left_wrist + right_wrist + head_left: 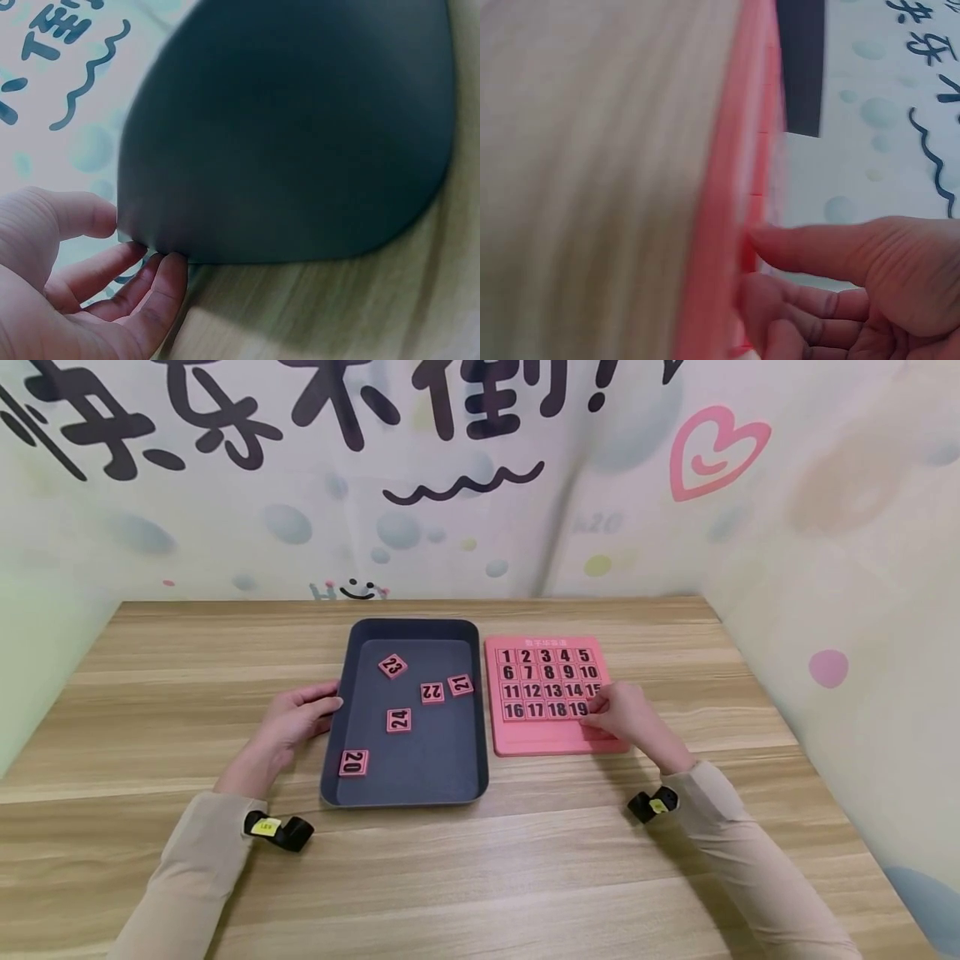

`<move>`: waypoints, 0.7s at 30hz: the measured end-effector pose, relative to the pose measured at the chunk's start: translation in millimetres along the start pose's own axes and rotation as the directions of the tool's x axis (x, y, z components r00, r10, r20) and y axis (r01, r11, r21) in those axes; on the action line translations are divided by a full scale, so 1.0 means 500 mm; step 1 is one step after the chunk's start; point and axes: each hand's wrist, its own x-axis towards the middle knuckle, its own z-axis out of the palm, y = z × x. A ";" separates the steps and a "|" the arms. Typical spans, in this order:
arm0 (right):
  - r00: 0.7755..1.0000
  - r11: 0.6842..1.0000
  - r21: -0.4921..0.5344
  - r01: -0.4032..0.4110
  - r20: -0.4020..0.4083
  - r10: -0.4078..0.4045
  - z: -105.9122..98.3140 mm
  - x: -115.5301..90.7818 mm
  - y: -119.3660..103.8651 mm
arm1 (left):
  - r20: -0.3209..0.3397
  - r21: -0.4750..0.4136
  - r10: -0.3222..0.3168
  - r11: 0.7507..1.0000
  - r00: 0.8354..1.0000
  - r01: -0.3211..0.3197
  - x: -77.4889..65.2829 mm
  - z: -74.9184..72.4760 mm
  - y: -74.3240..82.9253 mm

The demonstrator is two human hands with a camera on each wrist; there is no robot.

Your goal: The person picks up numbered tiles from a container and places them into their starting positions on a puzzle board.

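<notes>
A pink number board (536,739) lies right of centre, with number tiles in rows from 1 to 19. My right hand (626,714) is over its right side, thumb and forefinger pinching the tile marked 19 (576,709) in the fourth row. In the right wrist view those fingertips (765,244) are right at the board's surface. To the left is a dark grey tray (442,777). My left hand (296,722) holds its left edge, thumb at the rim and fingers against the outer wall, as the left wrist view shows.
Loose tiles lie in the tray: 23 (392,666), 22 (432,693), 21 (461,685), 24 (399,720) and 20 (354,762). The tray and board stand side by side on a wooden table (450,885). A printed wall (465,552) rises behind.
</notes>
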 end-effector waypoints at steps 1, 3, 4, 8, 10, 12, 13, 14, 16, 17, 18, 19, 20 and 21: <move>1.000 1.000 0.001 0.009 0.001 -0.009 -0.003 0.001 -0.002 | 0.001 0.002 -0.002 1.000 1.000 0.002 0.000 0.000 0.000; 1.000 1.000 0.015 0.025 0.008 -0.025 -0.011 0.003 -0.008 | 0.004 0.005 -0.001 1.000 1.000 0.001 0.000 0.000 0.000; 0.999 0.999 0.024 0.036 0.010 -0.036 -0.015 0.005 -0.014 | 0.006 0.007 -0.001 1.000 1.000 0.001 0.000 0.000 0.001; 0.994 0.991 0.078 0.106 0.029 -0.109 -0.031 0.019 -0.056 | 0.008 0.008 0.003 1.000 1.000 -0.003 -0.002 0.001 0.002; 0.988 0.984 0.095 0.151 0.028 -0.154 -0.033 0.028 -0.085 | 0.008 0.007 0.002 1.000 1.000 -0.002 -0.003 0.001 0.002; 0.982 0.977 0.111 0.184 0.017 -0.187 -0.032 0.039 -0.117 | 0.006 0.005 0.000 1.000 1.000 0.000 -0.003 0.001 0.002; 0.980 0.972 0.130 0.198 0.012 -0.201 -0.030 0.045 -0.131 | 0.005 0.005 -0.001 1.000 1.000 0.001 -0.003 0.001 0.001; 0.977 0.967 0.145 0.210 0.007 -0.213 -0.027 0.050 -0.146 | 0.004 0.005 -0.001 1.000 1.000 0.001 -0.004 0.000 0.001; 0.972 0.957 0.176 0.229 0.003 -0.233 -0.019 0.060 -0.173 | 0.000 0.004 0.000 1.000 1.000 0.000 -0.004 0.000 0.000; 0.970 0.952 0.190 0.239 -0.002 -0.243 -0.013 0.065 -0.186 | -0.001 0.004 -0.002 1.000 1.000 0.002 -0.004 -0.001 0.001; 0.968 0.947 0.210 0.243 0.001 -0.249 -0.008 0.068 -0.198 | -0.002 0.005 -0.002 1.000 1.000 0.002 -0.004 -0.001 0.001; 0.966 0.941 0.227 0.250 0.005 -0.258 -0.002 0.073 -0.209 | -0.002 0.004 -0.001 1.000 1.000 0.001 -0.004 -0.001 0.001; 0.963 0.936 0.235 0.261 0.005 -0.270 0.004 0.077 -0.219 | -0.002 0.003 -0.001 1.000 1.000 0.001 -0.005 -0.001 0.001; 0.959 0.930 0.247 0.272 0.007 -0.283 0.011 0.080 -0.229 | -0.001 0.003 -0.001 1.000 1.000 0.001 -0.005 -0.001 0.001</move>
